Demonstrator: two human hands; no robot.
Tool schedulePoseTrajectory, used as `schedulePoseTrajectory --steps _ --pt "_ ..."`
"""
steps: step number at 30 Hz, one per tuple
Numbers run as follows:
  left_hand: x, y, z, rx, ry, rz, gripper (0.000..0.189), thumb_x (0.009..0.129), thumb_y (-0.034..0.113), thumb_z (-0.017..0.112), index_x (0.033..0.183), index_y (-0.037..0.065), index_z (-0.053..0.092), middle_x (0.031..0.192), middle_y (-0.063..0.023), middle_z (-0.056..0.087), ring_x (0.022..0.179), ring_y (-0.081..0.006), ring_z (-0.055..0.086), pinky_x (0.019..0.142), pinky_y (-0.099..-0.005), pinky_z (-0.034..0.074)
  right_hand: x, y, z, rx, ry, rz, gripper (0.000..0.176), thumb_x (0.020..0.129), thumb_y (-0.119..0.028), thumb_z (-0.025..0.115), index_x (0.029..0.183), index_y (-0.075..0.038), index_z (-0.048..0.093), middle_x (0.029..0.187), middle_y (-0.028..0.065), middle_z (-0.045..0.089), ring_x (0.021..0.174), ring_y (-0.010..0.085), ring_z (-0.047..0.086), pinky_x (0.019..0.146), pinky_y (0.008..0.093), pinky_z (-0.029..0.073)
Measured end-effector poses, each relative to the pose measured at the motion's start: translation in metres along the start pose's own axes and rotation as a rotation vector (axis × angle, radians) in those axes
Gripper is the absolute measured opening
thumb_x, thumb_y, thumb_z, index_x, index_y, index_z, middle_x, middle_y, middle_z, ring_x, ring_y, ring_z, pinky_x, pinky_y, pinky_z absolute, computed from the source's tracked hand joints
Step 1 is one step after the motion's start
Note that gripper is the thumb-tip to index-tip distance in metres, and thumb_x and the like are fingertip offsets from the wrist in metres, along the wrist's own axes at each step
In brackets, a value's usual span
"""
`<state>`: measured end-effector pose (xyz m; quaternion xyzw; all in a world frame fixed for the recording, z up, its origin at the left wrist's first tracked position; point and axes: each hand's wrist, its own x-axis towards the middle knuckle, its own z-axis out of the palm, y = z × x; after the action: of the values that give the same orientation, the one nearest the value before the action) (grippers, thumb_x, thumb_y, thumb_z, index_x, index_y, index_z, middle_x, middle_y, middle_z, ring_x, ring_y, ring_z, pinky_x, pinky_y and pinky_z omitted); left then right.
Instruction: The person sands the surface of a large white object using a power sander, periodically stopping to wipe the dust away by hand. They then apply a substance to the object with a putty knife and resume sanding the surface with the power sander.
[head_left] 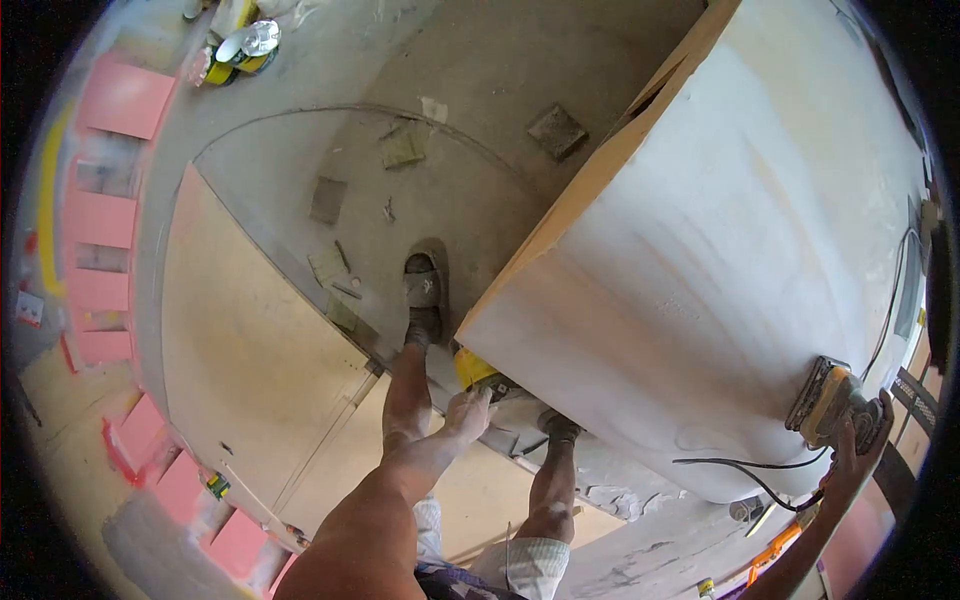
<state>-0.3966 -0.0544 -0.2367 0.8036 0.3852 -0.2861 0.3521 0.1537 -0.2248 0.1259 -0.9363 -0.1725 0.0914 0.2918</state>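
My right hand (pixel 862 432) is wrapped round a yellow and grey power sander (pixel 828 400) at the right. The sander stands against the curved edge of a large white-coated panel (pixel 700 270), and a black cable hangs beside it. Near the middle, my left hand (pixel 468 414) has its fingers closed, just below a yellow and black object (pixel 475 369) by the panel's lower left corner. What those fingers hold, if anything, is too small to tell.
A pale board (pixel 240 340) lies on the floor at the left, near my feet. Pink squares (pixel 104 220) line the far left. Flat scraps (pixel 557 131) and a cluster of containers (pixel 238 52) are on the floor. Orange tools (pixel 775 548) lie at the lower right.
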Motion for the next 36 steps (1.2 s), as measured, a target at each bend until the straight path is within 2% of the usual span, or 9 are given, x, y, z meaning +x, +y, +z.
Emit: schedulePoseTrajectory --steps 1,4,12,13,21,28,30,33,36 --pt "0.004 -0.001 -0.016 -0.007 -0.009 -0.005 0.040 0.095 0.031 0.073 0.118 0.000 0.062 0.116 -0.0220 0.070 0.106 -0.0391 0.071 0.089 -0.0505 0.057 0.002 0.020 0.001 0.128 -0.010 -0.079 0.069 0.092 -0.002 0.075 0.155 -0.009 0.050 0.133 0.0076 0.055 0.119 0.0238 0.059 0.109 0.0380 0.047" --pt "0.012 -0.016 -0.040 -0.025 -0.008 0.001 0.039 0.094 0.030 0.074 0.117 0.001 0.061 0.114 -0.0217 0.070 0.106 -0.0404 0.071 0.089 -0.0522 0.057 -0.001 0.020 0.002 0.150 -0.014 -0.019 0.073 0.088 -0.002 0.079 0.155 -0.010 0.050 0.129 0.0061 0.055 0.124 0.0212 0.055 0.114 0.0379 0.042" --pt "0.007 -0.032 -0.094 -0.123 -0.001 -0.062 0.039 0.094 0.033 0.075 0.114 0.001 0.063 0.106 -0.0239 0.074 0.102 -0.0443 0.072 0.089 -0.0546 0.056 -0.005 0.000 0.009 0.151 -0.020 0.008 0.075 0.086 -0.007 0.081 0.154 -0.010 0.049 0.127 0.0063 0.056 0.118 0.0197 0.057 0.105 0.0359 0.048" --pt "0.008 -0.035 -0.098 -0.135 -0.009 -0.083 0.040 0.094 0.032 0.076 0.114 0.001 0.063 0.106 -0.0239 0.073 0.103 -0.0442 0.071 0.089 -0.0541 0.056 -0.005 0.003 0.012 0.114 0.002 -0.033 0.068 0.090 -0.007 0.073 0.154 -0.008 0.048 0.128 0.0092 0.054 0.113 0.0202 0.056 0.106 0.0365 0.046" --pt "0.000 -0.058 -0.142 -0.163 -0.027 -0.085 0.045 0.090 0.038 0.078 0.111 0.000 0.066 0.106 -0.0266 0.074 0.104 -0.0467 0.071 0.089 -0.0552 0.055 -0.001 -0.005 0.013 0.242 -0.035 -0.022 0.077 0.079 -0.009 0.082 0.149 -0.005 0.050 0.116 0.0036 0.057 0.106 0.0180 0.060 0.099 0.0338 0.051" --pt "-0.026 -0.087 -0.198 -0.263 0.107 -0.045 0.047 0.084 0.043 0.082 0.097 0.000 0.067 0.098 -0.0275 0.073 0.099 -0.0489 0.070 0.085 -0.0555 0.055 0.009 -0.125 0.061 0.323 -0.116 -0.016 0.078 0.074 -0.006 0.084 0.146 -0.007 0.053 0.115 0.0074 0.064 0.107 0.0197 0.064 0.096 0.0350 0.055" --pt "-0.024 -0.095 -0.218 -0.252 0.134 -0.071 0.047 0.082 0.042 0.084 0.094 -0.001 0.067 0.095 -0.0267 0.073 0.095 -0.0483 0.070 0.082 -0.0548 0.055 0.020 -0.174 0.079 0.228 -0.179 0.022 0.078 0.072 -0.009 0.085 0.143 -0.007 0.056 0.118 0.0113 0.065 0.108 0.0218 0.066 0.097 0.0378 0.056" --pt "-0.036 -0.100 -0.267 -0.263 0.159 -0.137 0.046 0.080 0.038 0.086 0.093 -0.001 0.066 0.092 -0.0259 0.072 0.091 -0.0462 0.071 0.079 -0.0529 0.055 0.041 -0.206 0.108 -0.100 -0.143 -0.223 0.070 0.073 -0.012 0.084 0.138 -0.007 0.059 0.125 0.0170 0.064 0.110 0.0328 0.069 0.098 0.0427 0.057" --pt "-0.042 -0.114 -0.307 -0.345 0.239 -0.172 0.044 0.079 0.034 0.088 0.093 -0.002 0.066 0.089 -0.0250 0.072 0.087 -0.0435 0.072 0.077 -0.0505 0.055 0.046 -0.228 0.109 -0.184 -0.142 -0.179 0.066 0.074 -0.014 0.083 0.136 -0.008 0.060 0.125 0.0182 0.063 0.110 0.0353 0.068 0.097 0.0446 0.057"
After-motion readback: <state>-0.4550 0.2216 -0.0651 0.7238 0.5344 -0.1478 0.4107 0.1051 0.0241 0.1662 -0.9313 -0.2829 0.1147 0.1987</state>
